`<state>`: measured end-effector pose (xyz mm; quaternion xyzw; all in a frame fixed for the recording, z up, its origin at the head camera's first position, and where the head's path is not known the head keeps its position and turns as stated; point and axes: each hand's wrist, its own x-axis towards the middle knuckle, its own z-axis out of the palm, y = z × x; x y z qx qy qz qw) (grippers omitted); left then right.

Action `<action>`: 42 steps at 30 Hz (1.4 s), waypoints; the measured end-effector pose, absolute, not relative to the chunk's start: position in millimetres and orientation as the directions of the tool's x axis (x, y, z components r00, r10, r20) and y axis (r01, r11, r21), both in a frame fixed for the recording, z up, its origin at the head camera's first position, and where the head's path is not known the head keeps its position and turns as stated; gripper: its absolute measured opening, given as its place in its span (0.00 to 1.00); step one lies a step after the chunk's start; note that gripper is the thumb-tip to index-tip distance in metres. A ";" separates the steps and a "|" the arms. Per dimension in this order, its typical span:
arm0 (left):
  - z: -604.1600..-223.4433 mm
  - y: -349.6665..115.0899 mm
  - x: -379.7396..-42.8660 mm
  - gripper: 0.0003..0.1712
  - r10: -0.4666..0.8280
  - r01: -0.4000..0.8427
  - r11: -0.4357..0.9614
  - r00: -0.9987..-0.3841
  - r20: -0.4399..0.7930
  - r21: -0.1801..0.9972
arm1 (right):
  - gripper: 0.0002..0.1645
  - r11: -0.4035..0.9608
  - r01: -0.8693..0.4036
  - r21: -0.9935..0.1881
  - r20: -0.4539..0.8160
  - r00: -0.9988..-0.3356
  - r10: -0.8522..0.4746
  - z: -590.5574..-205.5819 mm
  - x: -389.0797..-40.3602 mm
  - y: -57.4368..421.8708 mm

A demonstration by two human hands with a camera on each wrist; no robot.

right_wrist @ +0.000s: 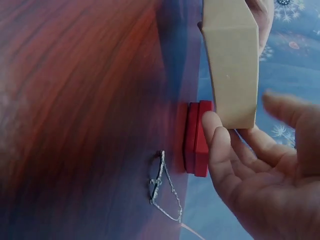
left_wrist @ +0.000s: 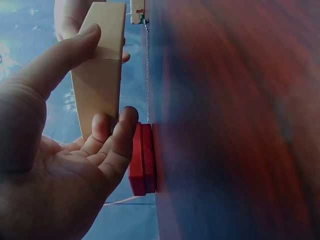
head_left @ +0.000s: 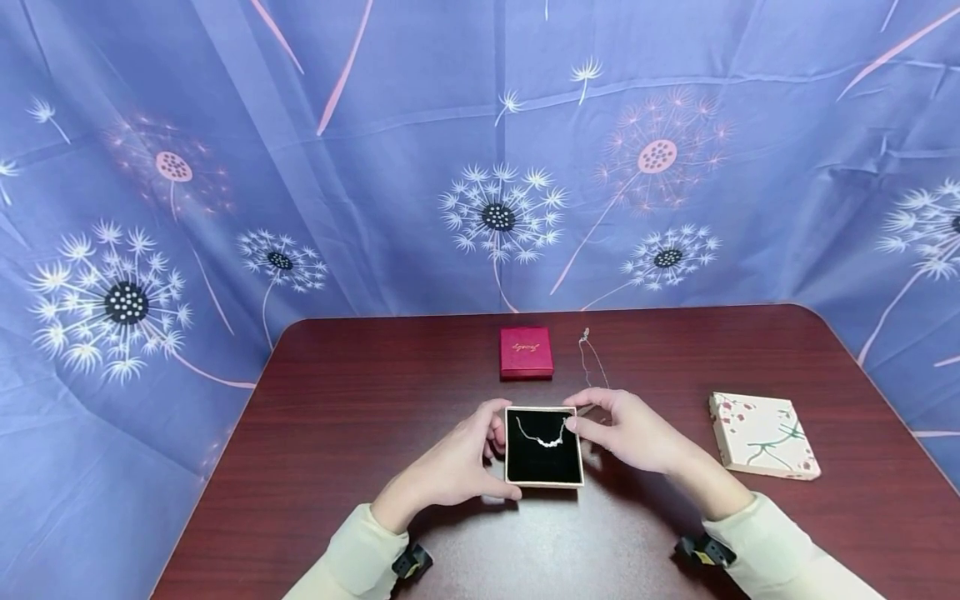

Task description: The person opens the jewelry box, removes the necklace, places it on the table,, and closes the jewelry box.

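Note:
A cream-sided jewelry box (head_left: 543,467) with a black lining is held up above the table. In it lies a silver necklace (head_left: 550,442), its chain curved with small pendants at the bottom. My left hand (head_left: 461,467) grips the box's left side, thumb along the near wall (left_wrist: 97,75). At the box's far right corner, my right hand (head_left: 630,429) has its thumb over the rim beside the necklace's end. The right wrist view shows the fingertips of that hand by the box end (right_wrist: 235,100), with the thumb fairly straight.
Behind the box sits a closed red gift box (head_left: 526,353) with gold lettering. A second silver chain (head_left: 592,358) lies on the table to its right, partly hidden by my right hand. Farther right is a floral cream box lid (head_left: 765,435). A blue dandelion-print cloth (head_left: 375,208) hangs behind the table.

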<state>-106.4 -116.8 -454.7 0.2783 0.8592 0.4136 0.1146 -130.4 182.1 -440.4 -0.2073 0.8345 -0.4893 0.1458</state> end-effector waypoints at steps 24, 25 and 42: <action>-453.0 -116.0 -103.1 0.65 0.570 0.353 0.579 -0.820 -0.055 0.735 | 0.67 0.610 -0.586 -0.534 0.055 -0.744 -0.666 -445.0 -109.1 179.7; -453.3 -115.8 -103.2 0.65 0.569 0.352 0.585 -0.820 -0.061 0.731 | 0.67 0.611 -0.590 -0.528 0.058 -0.743 -0.667 -445.4 -109.0 179.6; -454.1 -113.7 -102.6 0.65 0.564 0.340 0.631 -0.818 -0.112 0.697 | 0.66 0.626 -0.600 -0.498 0.045 -0.739 -0.672 -449.2 -109.0 179.6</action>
